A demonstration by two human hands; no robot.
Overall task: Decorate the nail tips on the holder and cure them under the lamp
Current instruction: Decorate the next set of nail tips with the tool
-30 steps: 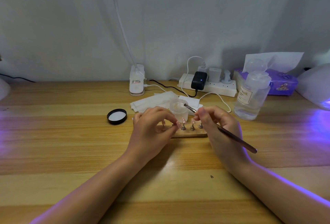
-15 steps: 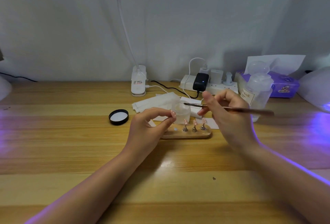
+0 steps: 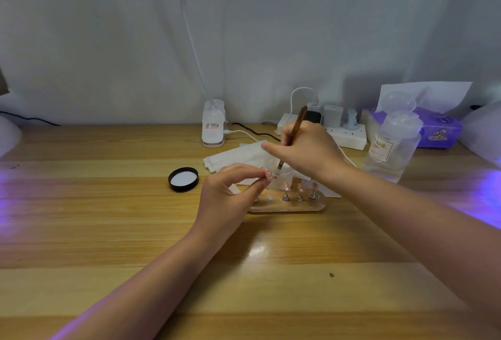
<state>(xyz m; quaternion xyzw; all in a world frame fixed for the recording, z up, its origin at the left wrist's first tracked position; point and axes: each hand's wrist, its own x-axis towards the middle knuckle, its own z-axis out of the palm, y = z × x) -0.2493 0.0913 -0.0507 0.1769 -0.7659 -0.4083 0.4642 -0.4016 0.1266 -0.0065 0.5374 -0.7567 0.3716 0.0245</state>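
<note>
Head view: three nail tips [image 3: 299,189] on holder [image 3: 287,206].

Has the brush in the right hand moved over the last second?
Yes. The brush has swung from lying low over the wooden holder to standing nearly upright, tip down in the small clear jar behind it, in the right hand.

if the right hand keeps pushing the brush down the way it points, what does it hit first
Most likely the small clear jar: the right hand holds the brush tilted tip-down, and the tip seems already at the jar's mouth. Going on, it would meet the jar's inside or contents. Depth is hard to judge here.
</note>
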